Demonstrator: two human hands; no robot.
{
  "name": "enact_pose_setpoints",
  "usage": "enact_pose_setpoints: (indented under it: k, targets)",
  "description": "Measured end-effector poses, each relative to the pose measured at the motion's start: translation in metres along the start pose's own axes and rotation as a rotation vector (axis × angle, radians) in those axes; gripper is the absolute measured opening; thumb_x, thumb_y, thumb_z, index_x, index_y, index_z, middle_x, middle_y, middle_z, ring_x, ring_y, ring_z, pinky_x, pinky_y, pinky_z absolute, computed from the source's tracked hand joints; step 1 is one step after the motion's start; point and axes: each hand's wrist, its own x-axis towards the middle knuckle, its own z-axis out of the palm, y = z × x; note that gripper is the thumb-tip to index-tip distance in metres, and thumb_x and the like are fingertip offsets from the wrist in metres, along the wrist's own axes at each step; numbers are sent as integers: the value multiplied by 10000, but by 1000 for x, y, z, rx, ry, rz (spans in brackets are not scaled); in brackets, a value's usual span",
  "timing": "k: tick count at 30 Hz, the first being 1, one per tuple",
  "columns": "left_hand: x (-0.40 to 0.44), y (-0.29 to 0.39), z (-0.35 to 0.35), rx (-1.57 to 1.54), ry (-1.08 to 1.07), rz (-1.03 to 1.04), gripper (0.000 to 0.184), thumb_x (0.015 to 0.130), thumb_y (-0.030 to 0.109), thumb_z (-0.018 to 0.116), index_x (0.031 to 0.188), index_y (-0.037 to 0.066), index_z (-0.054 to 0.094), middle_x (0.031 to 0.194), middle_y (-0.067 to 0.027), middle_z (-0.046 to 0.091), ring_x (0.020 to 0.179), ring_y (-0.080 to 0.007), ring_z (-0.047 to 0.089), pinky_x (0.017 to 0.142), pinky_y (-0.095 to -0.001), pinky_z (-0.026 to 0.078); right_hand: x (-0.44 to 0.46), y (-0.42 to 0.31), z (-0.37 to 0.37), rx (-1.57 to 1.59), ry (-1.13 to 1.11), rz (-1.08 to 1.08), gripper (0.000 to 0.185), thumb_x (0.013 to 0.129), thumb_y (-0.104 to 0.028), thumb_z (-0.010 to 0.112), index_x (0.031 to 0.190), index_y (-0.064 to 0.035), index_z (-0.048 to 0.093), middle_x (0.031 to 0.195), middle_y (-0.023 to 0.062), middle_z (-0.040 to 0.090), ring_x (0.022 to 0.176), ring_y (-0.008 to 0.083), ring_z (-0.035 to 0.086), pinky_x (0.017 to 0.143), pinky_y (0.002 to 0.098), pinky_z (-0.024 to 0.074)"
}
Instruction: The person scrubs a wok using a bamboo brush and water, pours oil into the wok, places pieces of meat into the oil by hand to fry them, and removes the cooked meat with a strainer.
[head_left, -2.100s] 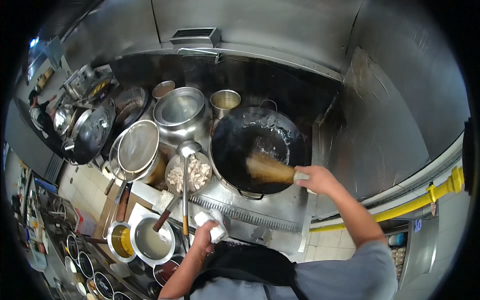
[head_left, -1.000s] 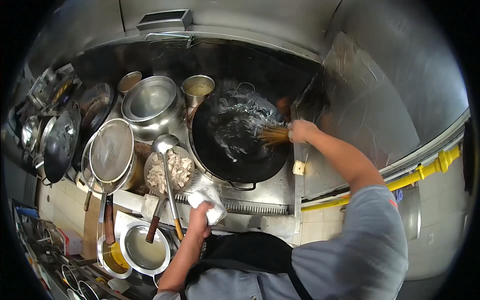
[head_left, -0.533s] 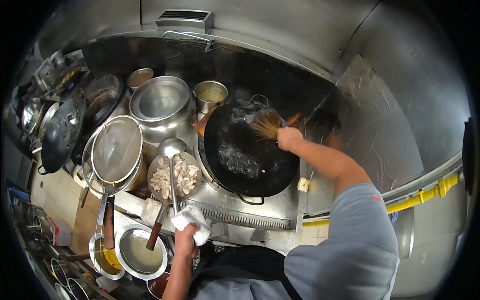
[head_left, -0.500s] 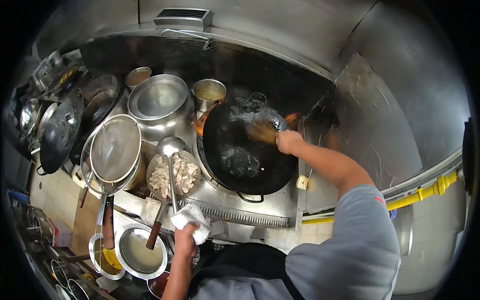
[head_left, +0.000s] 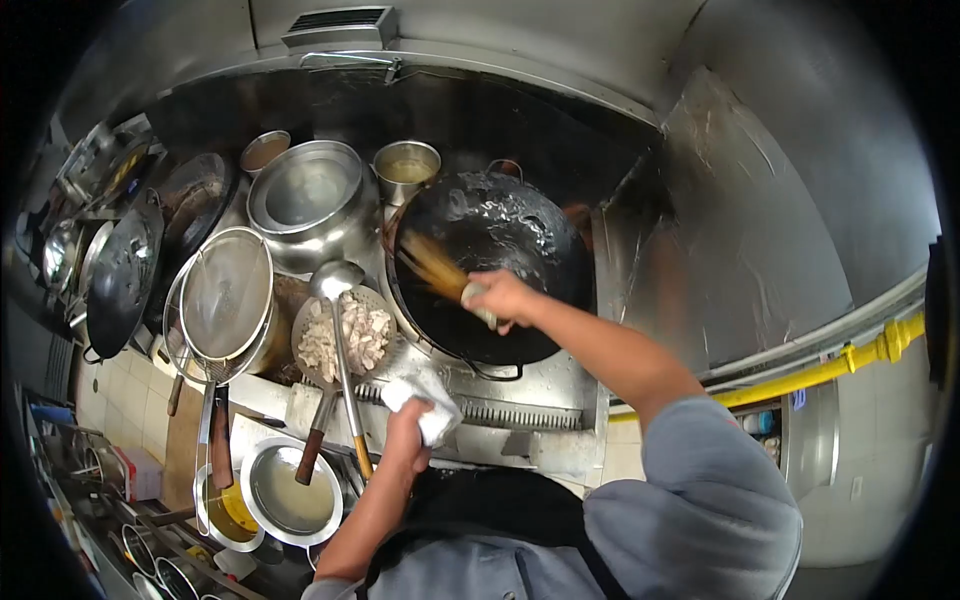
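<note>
My right hand (head_left: 503,300) is closed around a bamboo wok brush (head_left: 435,262), its splayed bristles blurred over the left side of the black wok (head_left: 540,340). Shiny water covers part of the wok's inside. My left hand (head_left: 408,436) grips a folded white cloth (head_left: 432,408) in front of the stove. Just left of that hand, a steel ladle (head_left: 337,280) lies with its bowl over a perforated strainer (head_left: 312,378) of pale cut pieces that look like meat. The ladle's wooden handle end shows beside my left wrist.
A large lidded-looking steel pot (head_left: 320,240) and a small pot (head_left: 407,165) stand behind the strainer. Mesh sieves (head_left: 228,295) and spare woks (head_left: 125,280) crowd the left. Bowls of liquid (head_left: 293,490) sit front left. A yellow pipe (head_left: 800,380) runs along the right.
My right hand has swept the brush left and toward me across the wok. My left hand and cloth have shifted right, away from the ladle's handle. Flames at the wok's rim no longer show.
</note>
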Motion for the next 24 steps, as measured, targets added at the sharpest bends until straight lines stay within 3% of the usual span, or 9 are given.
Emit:
enact_pose_setpoints:
  k: [2, 4, 7, 10, 11, 14, 15, 18, 24]
  targets:
    - [25, -25, -9, -46, -70, -54, 295, 772, 193, 557, 1017, 28, 548, 859, -91, 593, 777, -239, 611, 678, -349, 499, -67, 16, -4, -95, -166, 0, 648, 769, -249, 730, 1373, -208, 498, 1069, 138, 635, 776, 215, 645, 479, 363, 573]
    - [33, -37, 1, -68, -58, -117, 304, 779, 293, 512, 992, 83, 565, 895, -85, 621, 808, -266, 612, 751, -420, 492, -121, 41, -45, -407, -222, -94, 671, 760, -312, 715, 1379, -190, 488, 1062, 132, 656, 917, 280, 642, 526, 380, 581]
    - [34, -32, 32, 34, -124, -216, 335, 794, 347, 503, 1041, 130, 564, 942, -88, 627, 868, -278, 606, 793, -477, 471, -156, 29, -135, -785, -6, 296, 611, 761, -304, 701, 1333, -164, 537, 988, 149, 677, 878, 246, 664, 496, 375, 579]
    - [51, -32, 82, 90, -58, -285, 346, 800, 345, 551, 1088, 153, 557, 982, -115, 613, 887, -298, 597, 759, -505, 465, -144, 7, -176, -773, 271, 158, 590, 763, -263, 710, 1315, -130, 552, 1033, 129, 675, 781, 255, 680, 519, 361, 585]
    - [66, -42, 92, 124, 6, -226, 372, 778, 303, 579, 1079, 86, 575, 977, -126, 618, 857, -292, 603, 731, -484, 478, -141, 8, -175, -773, 268, 151, 590, 763, -263, 710, 1315, -130, 552, 1033, 129, 675, 781, 255, 680, 519, 361, 585]
    - [119, -79, 85, 135, 134, -94, 393, 731, 199, 629, 1028, -57, 598, 993, -173, 626, 829, -301, 615, 675, -458, 493, -128, 15, -173, -772, 455, -339, 563, 723, -258, 728, 1251, -112, 601, 1107, 168, 659, 973, 305, 655, 823, 377, 541]
    - [130, -83, 72, 212, 105, -59, 347, 773, 186, 603, 1035, -40, 585, 964, -160, 626, 805, -307, 628, 658, -463, 506, -157, -15, -160, -796, 434, -262, 553, 718, -258, 713, 1240, -113, 605, 1145, 172, 639, 1049, 337, 612, 945, 377, 472]
    - [135, -46, 40, 310, 22, -16, 281, 816, 174, 575, 1019, -18, 596, 897, -146, 643, 733, -306, 652, 613, -453, 532, -164, -21, -158, -948, 512, -245, 532, 719, -266, 701, 1228, -132, 616, 1117, 169, 648, 1034, 342, 615, 915, 402, 490]
    - [86, 21, 52, 490, 168, -7, 348, 787, 237, 650, 1058, 23, 610, 913, -127, 641, 755, -276, 639, 640, -454, 542, -74, 8, -119, -1215, -1, -168, 437, 722, -294, 667, 1137, -155, 680, 1028, 167, 680, 985, 324, 647, 882, 392, 512]
